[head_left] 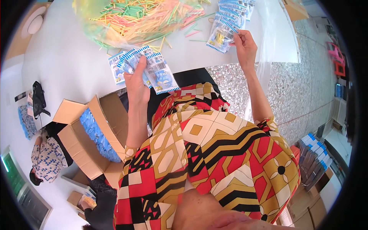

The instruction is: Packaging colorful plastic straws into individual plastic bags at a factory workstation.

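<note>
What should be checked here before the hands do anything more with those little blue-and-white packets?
1. Left hand grips its fan of packets firmly: ok, fingers are closed over them.
2. Right hand has a packet pinched: ok, it holds a filled clear packet at the row's lower end.
3. Row of packets on the table lies orderly: ok, overlapping neatly.
4. Bag of coloured sticks within reach: ok, it is on the white table ahead.
5. Loose sticks kept off the packets: cannot tell, some lie nearby.
6. Open cardboard box has room: cannot tell.
</note>
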The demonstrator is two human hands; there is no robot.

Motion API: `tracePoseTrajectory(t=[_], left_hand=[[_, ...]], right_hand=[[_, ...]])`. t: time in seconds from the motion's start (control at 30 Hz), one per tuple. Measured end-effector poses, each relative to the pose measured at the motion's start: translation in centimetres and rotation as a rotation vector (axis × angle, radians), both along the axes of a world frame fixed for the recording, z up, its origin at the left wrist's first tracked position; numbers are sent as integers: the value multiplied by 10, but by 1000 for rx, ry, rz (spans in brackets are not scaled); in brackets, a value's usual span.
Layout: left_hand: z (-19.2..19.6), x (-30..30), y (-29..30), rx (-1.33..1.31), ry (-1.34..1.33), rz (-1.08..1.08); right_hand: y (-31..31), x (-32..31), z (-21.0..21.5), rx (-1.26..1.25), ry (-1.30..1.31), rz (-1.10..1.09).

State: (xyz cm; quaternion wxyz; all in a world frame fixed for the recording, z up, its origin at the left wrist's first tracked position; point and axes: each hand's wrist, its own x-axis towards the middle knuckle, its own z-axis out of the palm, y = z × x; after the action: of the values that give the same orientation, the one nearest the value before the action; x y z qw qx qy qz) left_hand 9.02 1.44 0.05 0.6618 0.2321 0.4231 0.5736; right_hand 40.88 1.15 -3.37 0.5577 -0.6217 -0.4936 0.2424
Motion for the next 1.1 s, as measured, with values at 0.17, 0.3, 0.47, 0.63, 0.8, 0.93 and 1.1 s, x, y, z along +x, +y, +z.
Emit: tracePoseTrajectory(t=[0.17,0.3,0.47,0.63,0.8,0.93,1.1], left_hand=[[-1,6,-4,-2,-3,-12],[-5,5,-6,37,17,-42],[-1,5,-5,77,-6,-37],[1,-8,-7,156,67,-42],[3,-18,-14,219,107,-41],[7,-26,-18,228,96,-56],[3,-43,-17,157,-40,35]], right_hand=[[-1,8,0,-138,-87,-83],[-7,-16,13,125,-540,-216],[-7,-34,7,253,-905,-19],[-13,-78,35,5,-536,53],[-20,-146,58,-240,90,731],[-11,-175,66,-310,-105,756],[-3,-187,65,-296,-68,745]])
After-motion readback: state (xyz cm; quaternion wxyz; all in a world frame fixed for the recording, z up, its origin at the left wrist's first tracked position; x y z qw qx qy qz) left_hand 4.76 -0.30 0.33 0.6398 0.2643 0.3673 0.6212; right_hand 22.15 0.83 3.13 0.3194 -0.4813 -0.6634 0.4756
